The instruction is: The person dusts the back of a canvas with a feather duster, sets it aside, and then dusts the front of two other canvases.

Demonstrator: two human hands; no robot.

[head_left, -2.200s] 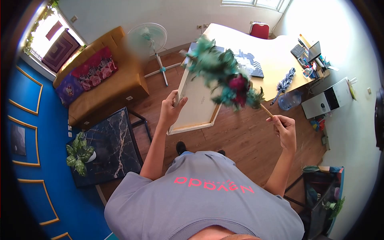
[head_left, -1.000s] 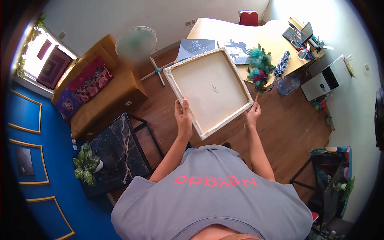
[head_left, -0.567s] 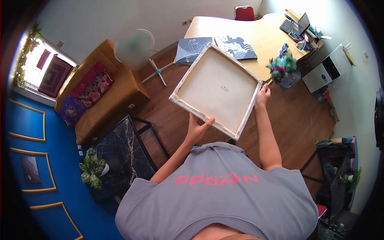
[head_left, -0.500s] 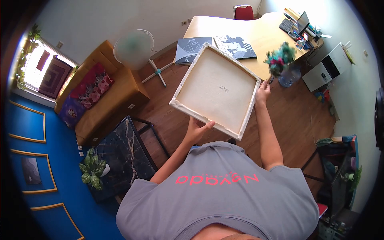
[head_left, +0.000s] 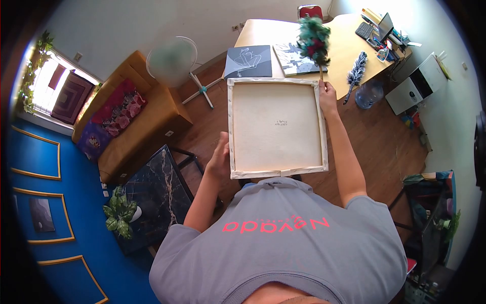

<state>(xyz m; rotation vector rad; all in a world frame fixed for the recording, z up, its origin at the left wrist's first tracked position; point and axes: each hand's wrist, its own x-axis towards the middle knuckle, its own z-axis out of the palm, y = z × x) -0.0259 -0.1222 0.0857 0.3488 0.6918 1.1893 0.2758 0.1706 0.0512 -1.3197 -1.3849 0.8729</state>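
Note:
A square stretched canvas, its pale back and wooden edges facing me, is held upright in front of my chest. My left hand grips its left edge, the fingers partly hidden behind the frame. At the upper right corner my right hand is closed round the handle of a green and red feather duster, beside the canvas edge. Two grey and white pictures, a line drawing and a second picture, lie on the wooden table beyond.
A grey and white duster lies at the table's right edge, above a water jug. Left are a standing fan, a mustard sofa and a dark marble table with a plant. A white cabinet stands right.
The canvas has turned from a slant to nearly square with my view. My left hand has moved from the bottom edge to the left edge. The green duster has moved left and away, uncovering the grey duster.

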